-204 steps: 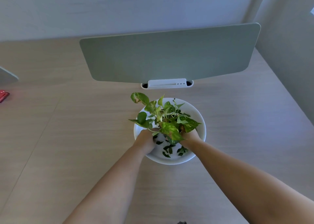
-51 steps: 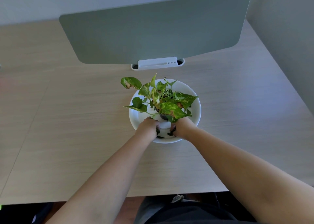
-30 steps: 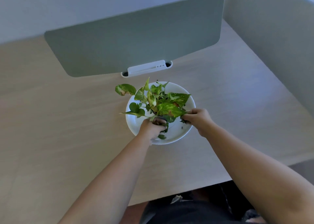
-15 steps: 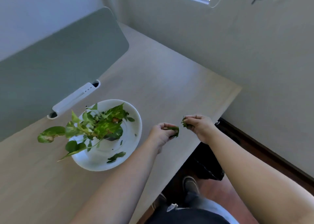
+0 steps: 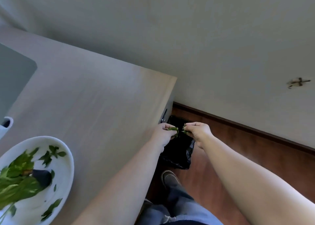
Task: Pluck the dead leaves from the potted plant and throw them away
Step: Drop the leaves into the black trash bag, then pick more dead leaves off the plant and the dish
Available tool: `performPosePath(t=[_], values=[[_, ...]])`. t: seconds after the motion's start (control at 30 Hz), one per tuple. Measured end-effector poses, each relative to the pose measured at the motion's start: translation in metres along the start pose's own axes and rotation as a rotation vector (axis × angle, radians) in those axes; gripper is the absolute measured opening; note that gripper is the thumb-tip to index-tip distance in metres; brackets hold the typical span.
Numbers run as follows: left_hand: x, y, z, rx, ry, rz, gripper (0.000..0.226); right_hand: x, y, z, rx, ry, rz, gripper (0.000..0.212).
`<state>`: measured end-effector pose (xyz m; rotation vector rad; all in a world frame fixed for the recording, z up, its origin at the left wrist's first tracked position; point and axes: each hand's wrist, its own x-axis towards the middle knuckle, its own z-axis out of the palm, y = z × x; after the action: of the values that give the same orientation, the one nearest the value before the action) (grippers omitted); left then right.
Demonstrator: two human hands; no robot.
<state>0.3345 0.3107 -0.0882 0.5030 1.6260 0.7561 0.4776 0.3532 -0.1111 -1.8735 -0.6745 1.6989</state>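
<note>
My left hand (image 5: 163, 134) is closed on plucked green leaves (image 5: 174, 130), and my right hand (image 5: 198, 132) pinches more leaves (image 5: 184, 129). Both hands hover side by side past the table's right edge, above a bin lined with a black bag (image 5: 179, 154) on the floor. The potted plant (image 5: 18, 178) with green leaves stands in a white dish (image 5: 67, 161) at the lower left of the table. Loose leaf bits lie in the dish.
The pale wooden table (image 5: 95, 102) ends at a corner close to a grey wall (image 5: 221, 45). A grey-green panel (image 5: 12, 78) stands at the far left. My shoe (image 5: 170, 178) and jeans show on the brown floor (image 5: 255, 153) below.
Both hands left the plant with plucked leaves and moved right, past the table edge to above the black bin. My view swung right, so the plant now sits at the lower left.
</note>
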Motion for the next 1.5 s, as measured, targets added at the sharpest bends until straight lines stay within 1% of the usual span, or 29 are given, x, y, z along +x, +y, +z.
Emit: performPosePath(t=[0.1,0.27,0.3,0.4,0.5,0.6,0.7,0.8,0.9,1.0,1.1,1.2,1.3,1.4,1.5], values=[[0.023,-0.009,0.011,0.044,0.041,-0.057,0.020,0.023,0.007,-0.008,-0.060,0.067,0.045,0.018],[0.046,-0.019,0.024,0.133,0.107,-0.107,0.012,0.046,0.010,-0.010,-0.120,0.098,0.112,0.015],[0.048,-0.019,0.027,0.157,0.100,-0.112,0.017,0.049,0.008,-0.010,-0.122,0.098,0.128,0.014],[0.051,-0.019,0.031,0.196,0.080,-0.133,0.041,0.056,0.004,-0.007,-0.129,0.050,0.167,0.033],[0.051,-0.019,0.030,0.209,0.081,-0.158,0.055,0.059,0.001,-0.005,-0.061,-0.018,0.242,0.042],[0.049,-0.016,0.027,0.202,0.096,-0.165,0.059,0.060,-0.002,-0.004,-0.036,-0.005,0.263,0.041],[0.043,-0.011,0.022,0.152,0.096,-0.148,0.054,0.053,-0.009,-0.002,-0.068,-0.038,0.260,0.041],[0.030,-0.008,0.017,0.113,0.065,-0.113,0.048,0.042,-0.018,0.001,-0.065,-0.046,0.197,0.040],[0.010,-0.007,0.005,0.038,0.042,-0.053,0.044,0.024,-0.031,0.014,-0.075,-0.061,0.081,0.036],[-0.013,-0.005,-0.022,-0.102,0.090,-0.001,0.032,0.002,-0.045,0.038,-0.099,-0.078,-0.041,0.029],[-0.038,-0.010,-0.058,-0.290,0.166,0.053,0.019,-0.022,-0.050,0.073,-0.129,-0.197,-0.137,0.028],[-0.061,-0.021,-0.094,-0.388,0.279,0.083,0.016,-0.044,-0.049,0.113,-0.218,-0.351,-0.161,0.028],[-0.091,-0.033,-0.131,-0.502,0.420,0.106,0.013,-0.071,-0.042,0.157,-0.359,-0.537,-0.171,0.029],[-0.121,-0.054,-0.166,-0.566,0.575,0.106,0.011,-0.099,-0.029,0.193,-0.522,-0.668,-0.182,0.028],[-0.146,-0.081,-0.199,-0.563,0.728,0.076,0.010,-0.121,-0.017,0.226,-0.660,-0.756,-0.208,0.028]])
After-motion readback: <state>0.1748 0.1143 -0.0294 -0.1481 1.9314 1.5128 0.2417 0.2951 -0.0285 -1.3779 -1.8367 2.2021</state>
